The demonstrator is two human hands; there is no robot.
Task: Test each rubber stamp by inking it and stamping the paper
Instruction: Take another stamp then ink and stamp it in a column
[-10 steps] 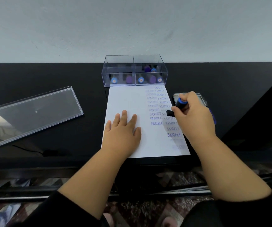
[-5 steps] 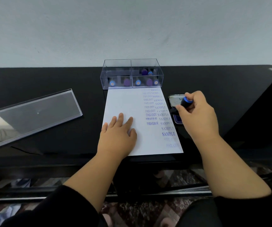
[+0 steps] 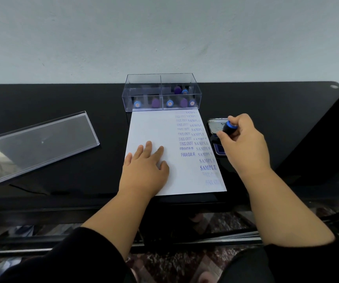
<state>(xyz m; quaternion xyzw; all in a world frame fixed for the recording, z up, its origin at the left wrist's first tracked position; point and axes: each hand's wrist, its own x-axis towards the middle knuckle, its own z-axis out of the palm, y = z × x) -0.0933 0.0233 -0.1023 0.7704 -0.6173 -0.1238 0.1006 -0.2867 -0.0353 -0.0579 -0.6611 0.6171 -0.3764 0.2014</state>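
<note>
- Head view: my right hand (image 3: pixel 244 144) grips a stamp (image 3: pixel 228 128) by its black barrel, fingers curled round it, the blue cap tilted up and away toward the ink pad's open lid (image 3: pixel 217 125).
- The stamp sits over the ink pad (image 3: pixel 218 149), which lies just beside the paper's right edge; whether its face touches the blue pad I cannot tell, my hand hides it.
- My left hand (image 3: pixel 145 170) lies flat on the paper (image 3: pixel 154 129), fingers straight, pinning it.
- The coming move, I judge, turns on this: the printed columns lie to the left of the stamp, so the right hand, the nearer one, must swing left.
- A second ago the stamp was above the paper's right edge; it has since gone right to the pad.
- The remaining stamps stay in the clear box (image 3: pixel 161 92) at the paper's far end.
</note>
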